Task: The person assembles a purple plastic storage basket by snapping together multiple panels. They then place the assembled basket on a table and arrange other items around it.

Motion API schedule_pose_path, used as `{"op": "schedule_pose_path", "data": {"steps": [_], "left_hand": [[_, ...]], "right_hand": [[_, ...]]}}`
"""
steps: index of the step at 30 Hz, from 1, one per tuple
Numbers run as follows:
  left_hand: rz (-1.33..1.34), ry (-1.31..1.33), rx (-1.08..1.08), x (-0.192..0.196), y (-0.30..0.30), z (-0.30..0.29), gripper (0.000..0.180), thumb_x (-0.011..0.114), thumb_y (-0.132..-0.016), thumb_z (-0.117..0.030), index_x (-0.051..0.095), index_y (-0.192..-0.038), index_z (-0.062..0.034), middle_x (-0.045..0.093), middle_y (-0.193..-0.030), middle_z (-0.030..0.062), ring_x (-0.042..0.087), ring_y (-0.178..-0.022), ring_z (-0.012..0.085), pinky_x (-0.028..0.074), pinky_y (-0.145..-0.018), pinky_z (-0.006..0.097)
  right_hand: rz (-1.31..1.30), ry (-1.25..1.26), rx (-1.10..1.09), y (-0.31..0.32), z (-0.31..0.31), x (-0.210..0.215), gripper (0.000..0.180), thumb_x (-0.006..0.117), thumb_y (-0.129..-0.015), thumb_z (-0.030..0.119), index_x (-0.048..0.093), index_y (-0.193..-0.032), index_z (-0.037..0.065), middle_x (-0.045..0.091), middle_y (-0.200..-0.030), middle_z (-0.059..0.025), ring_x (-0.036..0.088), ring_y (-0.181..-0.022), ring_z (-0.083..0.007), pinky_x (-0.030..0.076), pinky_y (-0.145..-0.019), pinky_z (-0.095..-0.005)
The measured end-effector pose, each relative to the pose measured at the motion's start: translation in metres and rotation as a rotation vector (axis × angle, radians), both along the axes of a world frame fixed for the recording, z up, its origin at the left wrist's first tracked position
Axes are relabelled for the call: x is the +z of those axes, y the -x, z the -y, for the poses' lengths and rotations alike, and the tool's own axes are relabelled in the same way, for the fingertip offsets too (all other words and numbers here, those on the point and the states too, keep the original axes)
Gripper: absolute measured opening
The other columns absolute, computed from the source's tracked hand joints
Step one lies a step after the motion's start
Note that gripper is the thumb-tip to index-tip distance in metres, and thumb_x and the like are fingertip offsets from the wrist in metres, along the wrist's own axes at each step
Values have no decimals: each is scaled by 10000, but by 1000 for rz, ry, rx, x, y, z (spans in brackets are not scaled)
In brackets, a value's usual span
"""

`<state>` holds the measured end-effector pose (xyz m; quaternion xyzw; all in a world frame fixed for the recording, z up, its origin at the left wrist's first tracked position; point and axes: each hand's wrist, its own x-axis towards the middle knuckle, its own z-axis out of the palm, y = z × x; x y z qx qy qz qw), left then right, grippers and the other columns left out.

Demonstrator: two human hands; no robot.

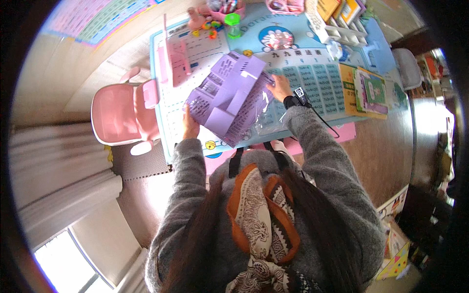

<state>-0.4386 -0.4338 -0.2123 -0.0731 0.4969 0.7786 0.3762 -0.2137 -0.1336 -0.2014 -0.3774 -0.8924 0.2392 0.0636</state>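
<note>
A purple plastic desk organizer (240, 85), with slotted sides and several compartments, is tilted over the near left part of the table. My left hand (191, 126) grips its lower left edge, thumb up along the side. At its upper right corner my right hand (279, 89) holds the edge, with the fingers curled partly out of sight. Crinkled clear plastic film (266, 118) lies or hangs along the organizer's right side, just below my right hand. Whether the organizer's underside touches the tabletop is hidden.
The table wears a light blue printed mat (312, 80). A pink stand (180, 57) is left of the organizer; a green hourglass-shaped item (233, 25) and small toys stand behind. Books (369, 93) and a white rack (337, 29) occupy the right. A pink chair (117, 115) is at left.
</note>
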Motion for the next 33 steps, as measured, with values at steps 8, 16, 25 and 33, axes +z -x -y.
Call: {"op": "schedule_pose_path", "data": {"steps": [8,16,25,33], "left_hand": [[42,31,277,-3,-12,-13,436,469,-922,-394,481,-1151,-23,607,-1034,148,626,-874,283,537,-739,425],[41,126,1,2,11,1,511,327,-955,-437,464,-1221,-23,613,-1075,148,629,-912,250,529,-782,400],[163,-100,-248,22,12,-32,449,459,-921,-411,508,-1158,-33,626,-1032,145,638,-842,250,540,-742,398],[-37,81,-187,21,20,-43,499,401,-929,-455,478,-1195,-40,606,-1065,152,622,-911,276,527,-792,426]], "right_hand": [[-344,151,-353,-22,-8,-32,178,652,-751,197,674,-809,30,658,-761,-138,632,-700,-265,494,-664,-346],[-1220,1650,-728,-66,9,-9,168,519,-887,61,577,-1013,-33,627,-885,-123,625,-743,-180,541,-632,-302],[-987,1573,-331,-75,11,20,342,394,-955,293,533,-1127,31,609,-1045,-61,585,-937,-163,486,-801,-336],[-625,1475,-107,-98,8,43,478,322,-972,384,414,-1288,38,497,-1244,-65,493,-1089,-159,402,-912,-325]]}}
